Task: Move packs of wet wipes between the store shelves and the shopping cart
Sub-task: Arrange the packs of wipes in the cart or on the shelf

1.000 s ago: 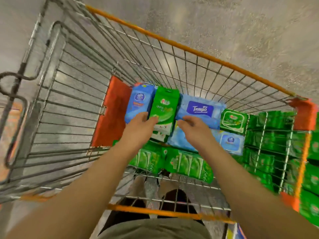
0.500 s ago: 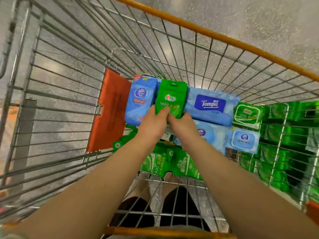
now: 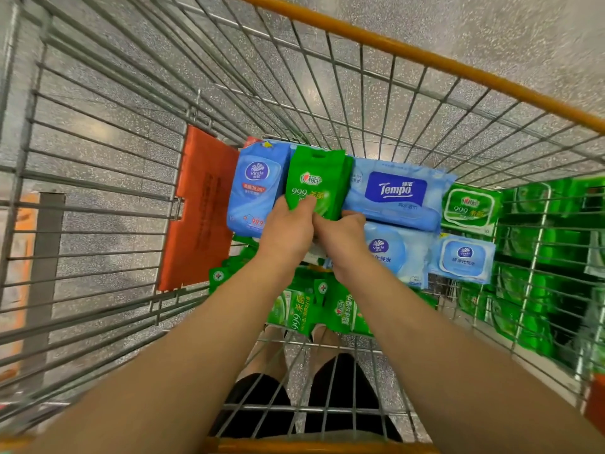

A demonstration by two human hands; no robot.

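Observation:
Both my hands reach down into the wire shopping cart point(image 3: 330, 80). My left hand point(image 3: 288, 229) and my right hand point(image 3: 340, 234) together grip the lower end of a green wet wipes pack point(image 3: 316, 181) that stands upright among the other packs. To its left lies a blue Vinda pack point(image 3: 257, 188), to its right a blue Tempo pack point(image 3: 397, 193). Below the Tempo pack sit two more blue Vinda packs point(image 3: 401, 253), point(image 3: 463, 258). A green lidded pack point(image 3: 471, 204) lies at the far right. Green multi-packs point(image 3: 306, 309) lie under my forearms.
An orange plastic flap point(image 3: 199, 208) hangs on the cart's left inner wall. The cart rim point(image 3: 425, 57) is orange. Store shelves with several green wipes packs point(image 3: 553, 257) show through the cart's right side. Speckled grey floor lies beyond.
My two hands have come together and closed on the lower end of the green pack. The view has moved closer to the cart's contents.

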